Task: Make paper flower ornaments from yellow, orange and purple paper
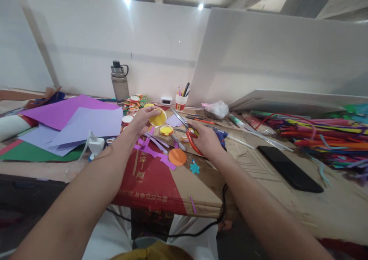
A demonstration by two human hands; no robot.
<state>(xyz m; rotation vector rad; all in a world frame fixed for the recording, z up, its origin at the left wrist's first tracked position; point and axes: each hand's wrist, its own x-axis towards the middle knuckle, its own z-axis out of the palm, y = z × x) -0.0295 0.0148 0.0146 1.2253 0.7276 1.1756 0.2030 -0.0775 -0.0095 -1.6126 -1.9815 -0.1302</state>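
Forearms (pixel 80 189) extend, the left hand (pixel 142 119) pinching a yellow disc (pixel 158 118) edgewise.

On the surface (pixel 339 210), the paper (pixel 92 122) lies left, the phone (pixel 290 170) right and the star (pixel 194 168) between them before the scissors (pixel 189 134), with the bottle (pixel 120 85) and cup (pixel 181 103) standing behind.

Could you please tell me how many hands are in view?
2: the left hand, holding a yellow disc, and the right hand, holding scissors above the cluttered table.
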